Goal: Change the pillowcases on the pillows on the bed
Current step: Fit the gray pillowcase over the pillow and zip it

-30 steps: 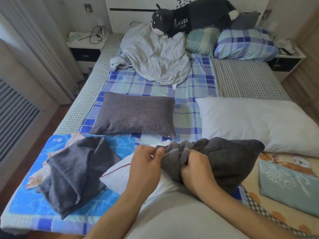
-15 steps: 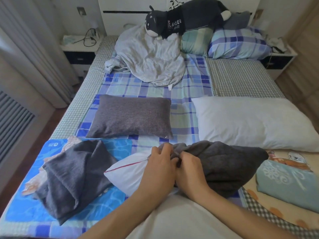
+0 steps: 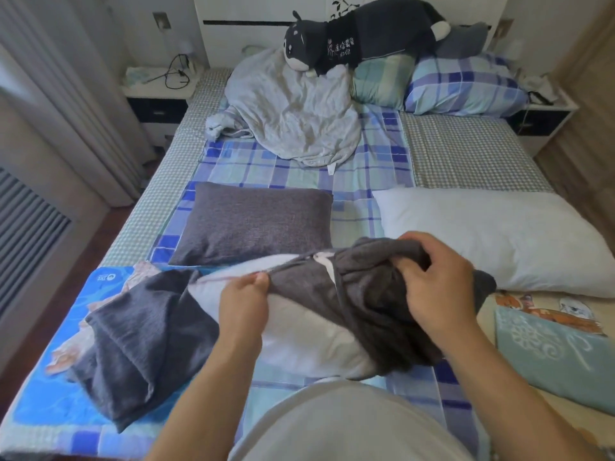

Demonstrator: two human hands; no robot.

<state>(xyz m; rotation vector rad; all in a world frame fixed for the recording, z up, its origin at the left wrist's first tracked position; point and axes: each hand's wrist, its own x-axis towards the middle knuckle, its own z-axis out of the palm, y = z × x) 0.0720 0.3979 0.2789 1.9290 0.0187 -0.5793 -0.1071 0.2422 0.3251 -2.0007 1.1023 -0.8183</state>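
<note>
The left hand (image 3: 244, 299) pinches the open edge of the dark grey pillowcase (image 3: 359, 294). The right hand (image 3: 436, 281) grips the bunched fabric of the same case. The case covers the right part of a white pillow (image 3: 299, 327) lying across the near end of the bed (image 3: 466, 151). A loose grey pillowcase (image 3: 139, 341) lies to the left. Behind them lie a grey covered pillow (image 3: 256, 221) and a bare white pillow (image 3: 492, 234).

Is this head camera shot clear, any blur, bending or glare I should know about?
Head view: soft daylight, no glare; wide-angle bending curves the curtain and bed edges; left hand, right hand and the dark pillowcase look slightly soft, no strong blur.
</note>
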